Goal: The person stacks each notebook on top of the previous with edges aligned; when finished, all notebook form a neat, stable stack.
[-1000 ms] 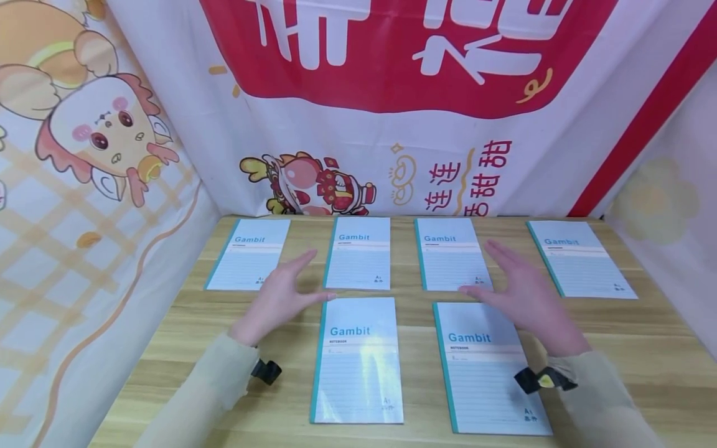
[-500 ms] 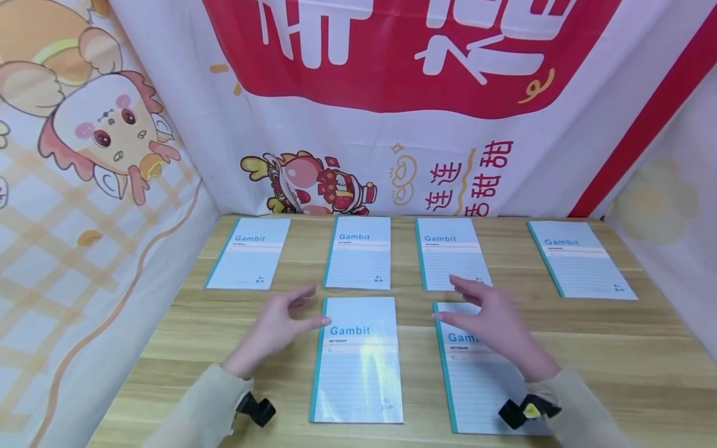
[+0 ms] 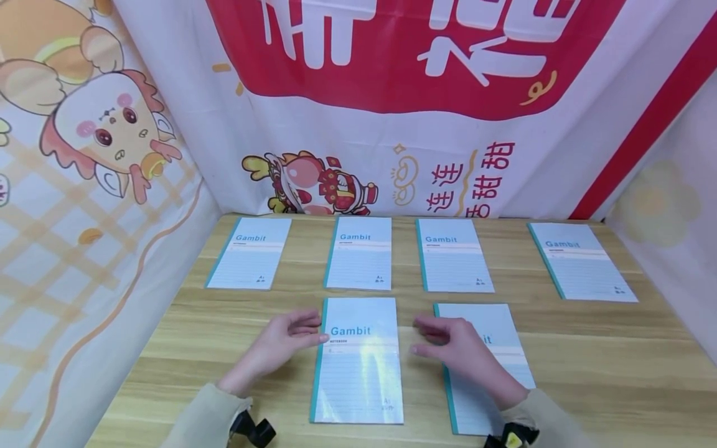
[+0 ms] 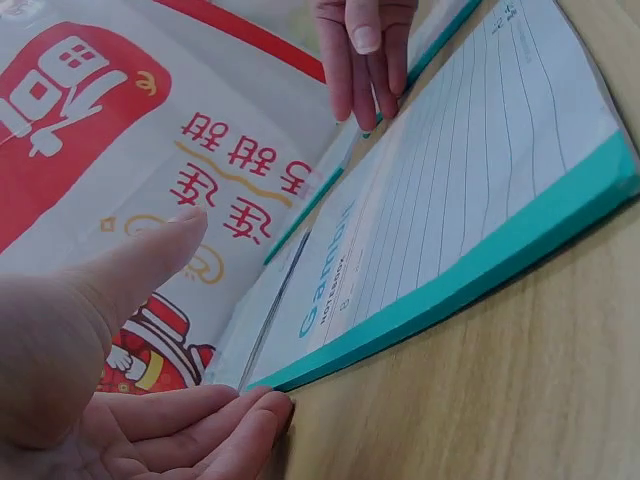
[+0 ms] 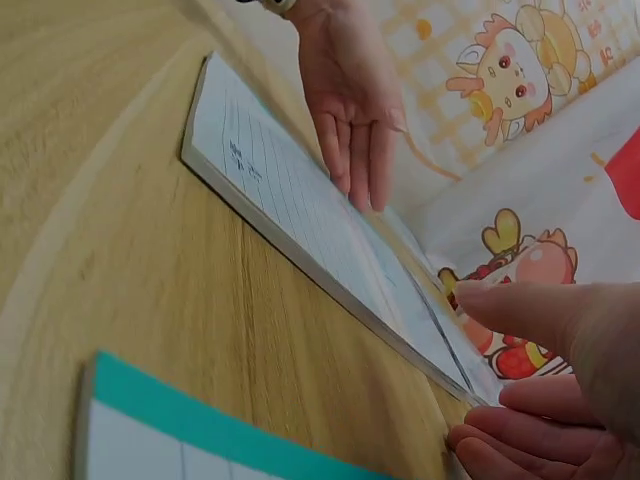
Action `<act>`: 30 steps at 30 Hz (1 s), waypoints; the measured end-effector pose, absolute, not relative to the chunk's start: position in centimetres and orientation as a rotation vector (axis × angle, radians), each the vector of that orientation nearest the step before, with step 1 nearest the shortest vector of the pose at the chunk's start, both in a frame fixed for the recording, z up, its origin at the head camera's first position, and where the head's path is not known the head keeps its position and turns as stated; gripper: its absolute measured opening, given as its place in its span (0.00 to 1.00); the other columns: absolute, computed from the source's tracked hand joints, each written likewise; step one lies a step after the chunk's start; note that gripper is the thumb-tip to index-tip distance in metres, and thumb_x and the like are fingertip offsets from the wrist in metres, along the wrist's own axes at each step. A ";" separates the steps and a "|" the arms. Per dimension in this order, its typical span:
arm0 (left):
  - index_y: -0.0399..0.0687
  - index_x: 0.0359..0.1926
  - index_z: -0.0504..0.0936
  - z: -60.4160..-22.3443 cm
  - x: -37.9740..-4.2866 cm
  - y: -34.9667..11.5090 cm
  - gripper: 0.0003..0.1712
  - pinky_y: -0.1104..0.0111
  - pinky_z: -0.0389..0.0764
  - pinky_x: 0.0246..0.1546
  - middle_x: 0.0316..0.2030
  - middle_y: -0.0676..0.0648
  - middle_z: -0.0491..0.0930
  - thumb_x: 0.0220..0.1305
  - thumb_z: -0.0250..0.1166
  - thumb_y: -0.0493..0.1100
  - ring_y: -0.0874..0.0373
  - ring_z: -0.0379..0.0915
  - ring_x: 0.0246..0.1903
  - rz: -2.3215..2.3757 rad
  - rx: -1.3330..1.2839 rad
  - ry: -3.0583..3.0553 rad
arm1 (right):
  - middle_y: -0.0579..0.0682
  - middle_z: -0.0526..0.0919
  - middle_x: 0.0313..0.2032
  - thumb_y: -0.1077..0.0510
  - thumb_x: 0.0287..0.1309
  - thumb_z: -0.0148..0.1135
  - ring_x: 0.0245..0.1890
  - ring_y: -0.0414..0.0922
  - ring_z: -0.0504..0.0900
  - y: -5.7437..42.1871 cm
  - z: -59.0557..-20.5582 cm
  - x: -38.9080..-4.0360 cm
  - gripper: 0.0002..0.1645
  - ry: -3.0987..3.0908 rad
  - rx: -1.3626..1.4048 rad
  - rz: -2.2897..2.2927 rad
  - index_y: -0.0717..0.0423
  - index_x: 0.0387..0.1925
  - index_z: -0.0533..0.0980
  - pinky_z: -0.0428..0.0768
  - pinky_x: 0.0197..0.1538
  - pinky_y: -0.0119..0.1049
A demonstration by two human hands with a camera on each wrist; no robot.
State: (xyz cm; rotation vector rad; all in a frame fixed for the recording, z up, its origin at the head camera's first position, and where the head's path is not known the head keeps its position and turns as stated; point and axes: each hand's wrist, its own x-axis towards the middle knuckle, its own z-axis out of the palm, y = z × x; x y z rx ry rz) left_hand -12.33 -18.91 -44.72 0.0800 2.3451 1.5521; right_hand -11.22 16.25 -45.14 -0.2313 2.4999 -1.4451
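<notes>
A light blue Gambit notebook (image 3: 358, 373) with a teal spine lies flat at the front of the table. Beside its spine edge is my left hand (image 3: 280, 341), thumb near the cover's edge and the other fingers loosely bent. Whether the fingertips touch it, I cannot tell. My right hand (image 3: 456, 345) hovers at the notebook's right side, a small gap away, with nothing in its fingers. Under this hand and forearm lies a second front notebook (image 3: 469, 404), partly hidden. The left wrist view shows the teal spine (image 4: 450, 285) just past the left fingertips.
Along the back of the wooden table (image 3: 605, 373) lie several matching notebooks, among them a far-left one (image 3: 249, 253) and a far-right one (image 3: 582, 261). Printed cloth (image 3: 336, 124) hangs behind the table and at both sides. Each wrist wears a black strap.
Both hands have come down toward the near side. The right hand has moved left from the back notebooks to beside the front-left notebook. The notebooks have stayed put.
</notes>
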 end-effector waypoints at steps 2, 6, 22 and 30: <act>0.31 0.69 0.70 -44.7 -12.2 -18.9 0.43 0.55 0.78 0.60 0.61 0.36 0.77 0.61 0.75 0.50 0.46 0.78 0.56 1.587 0.083 2.306 | 0.53 0.84 0.55 0.52 0.55 0.78 0.51 0.48 0.85 15.8 -45.3 -11.0 0.36 2.455 -0.204 -1.483 0.60 0.63 0.78 0.84 0.53 0.39; 0.31 0.68 0.70 -44.6 -12.1 -18.9 0.40 0.53 0.75 0.62 0.61 0.36 0.77 0.64 0.74 0.48 0.45 0.78 0.57 1.632 0.027 2.270 | 0.55 0.84 0.55 0.53 0.55 0.78 0.50 0.47 0.85 15.2 -45.5 -10.7 0.36 2.368 -0.173 -1.543 0.62 0.63 0.77 0.84 0.52 0.38; 0.36 0.66 0.75 -45.0 -12.6 -18.5 0.35 0.51 0.71 0.65 0.58 0.41 0.81 0.63 0.74 0.46 0.46 0.75 0.60 1.685 -0.153 2.193 | 0.59 0.81 0.59 0.54 0.60 0.75 0.48 0.48 0.86 14.0 -45.1 -10.6 0.40 2.191 -0.082 -1.709 0.67 0.67 0.71 0.82 0.56 0.42; 0.38 0.65 0.77 -45.1 -12.8 -18.2 0.31 0.50 0.70 0.66 0.56 0.44 0.82 0.64 0.73 0.45 0.46 0.74 0.61 1.637 -0.135 2.236 | 0.60 0.81 0.59 0.54 0.59 0.75 0.49 0.49 0.85 13.8 -45.1 -10.5 0.39 2.165 -0.040 -1.735 0.66 0.67 0.71 0.82 0.55 0.42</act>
